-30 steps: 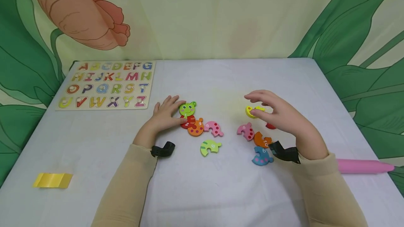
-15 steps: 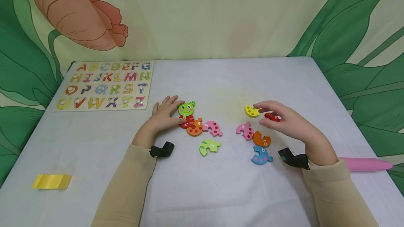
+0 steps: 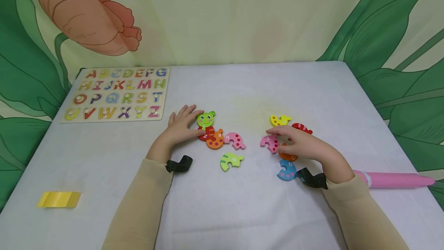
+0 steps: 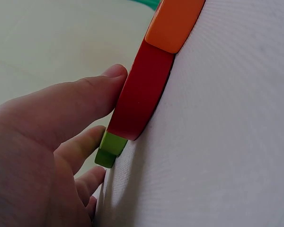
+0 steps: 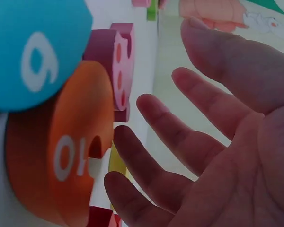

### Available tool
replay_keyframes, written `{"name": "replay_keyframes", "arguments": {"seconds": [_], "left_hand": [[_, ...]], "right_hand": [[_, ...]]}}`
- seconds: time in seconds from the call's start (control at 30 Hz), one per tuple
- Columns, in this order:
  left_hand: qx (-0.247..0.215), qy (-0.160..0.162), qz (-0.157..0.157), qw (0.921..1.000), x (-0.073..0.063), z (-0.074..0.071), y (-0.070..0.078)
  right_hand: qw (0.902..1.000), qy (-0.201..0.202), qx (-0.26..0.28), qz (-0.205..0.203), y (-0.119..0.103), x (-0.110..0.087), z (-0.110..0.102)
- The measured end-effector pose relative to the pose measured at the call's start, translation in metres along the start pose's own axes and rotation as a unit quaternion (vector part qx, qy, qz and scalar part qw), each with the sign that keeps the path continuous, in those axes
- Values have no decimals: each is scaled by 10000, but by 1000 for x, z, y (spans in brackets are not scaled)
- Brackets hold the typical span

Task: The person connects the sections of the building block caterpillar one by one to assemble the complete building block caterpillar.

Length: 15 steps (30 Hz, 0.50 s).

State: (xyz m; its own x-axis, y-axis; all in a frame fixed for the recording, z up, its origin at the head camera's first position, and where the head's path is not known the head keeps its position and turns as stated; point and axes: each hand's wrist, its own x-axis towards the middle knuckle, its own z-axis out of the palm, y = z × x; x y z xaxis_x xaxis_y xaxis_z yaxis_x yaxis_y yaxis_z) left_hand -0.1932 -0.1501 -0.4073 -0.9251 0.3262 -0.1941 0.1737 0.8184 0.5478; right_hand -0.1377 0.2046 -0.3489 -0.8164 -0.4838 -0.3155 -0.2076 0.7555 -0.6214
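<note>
My left hand (image 3: 180,125) lies along the left side of the joined puzzle pieces, fingers spread. In the left wrist view its thumb touches the red piece (image 4: 144,85), and a finger reaches the green smiling head piece (image 3: 206,119). An orange piece (image 3: 215,142) and a pink dotted piece (image 3: 235,140) continue the row. My right hand (image 3: 300,142) hovers with parted, slightly bent fingers over the orange piece marked 10 (image 5: 78,156), holding nothing. Beside it are a pink piece (image 3: 267,142) and a blue piece (image 3: 286,171); the hand partly covers the orange one.
Yellow (image 3: 279,120) and red (image 3: 302,127) pieces lie beyond the right hand. A light green piece (image 3: 230,160) sits between the hands. An alphabet board (image 3: 114,95) is at back left, a folded yellow strip (image 3: 59,199) at front left, a pink stick-like object (image 3: 399,180) at right.
My right hand has come down from the yellow and red pieces towards the pink and orange ones, uncovering the yellow and red. The left hand stays in place.
</note>
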Motion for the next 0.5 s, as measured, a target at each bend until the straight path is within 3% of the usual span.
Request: {"name": "replay_keyframes", "arguments": {"seconds": [0.23,0.5], "left_hand": [[-26,3,-46,10000,-1,1,1],[-39,21,-52,10000,0,1,1]], "right_hand": [[9998,-102,-166,-103,3,4,3],[9969,-105,-767,-167,7,11,8]]}}
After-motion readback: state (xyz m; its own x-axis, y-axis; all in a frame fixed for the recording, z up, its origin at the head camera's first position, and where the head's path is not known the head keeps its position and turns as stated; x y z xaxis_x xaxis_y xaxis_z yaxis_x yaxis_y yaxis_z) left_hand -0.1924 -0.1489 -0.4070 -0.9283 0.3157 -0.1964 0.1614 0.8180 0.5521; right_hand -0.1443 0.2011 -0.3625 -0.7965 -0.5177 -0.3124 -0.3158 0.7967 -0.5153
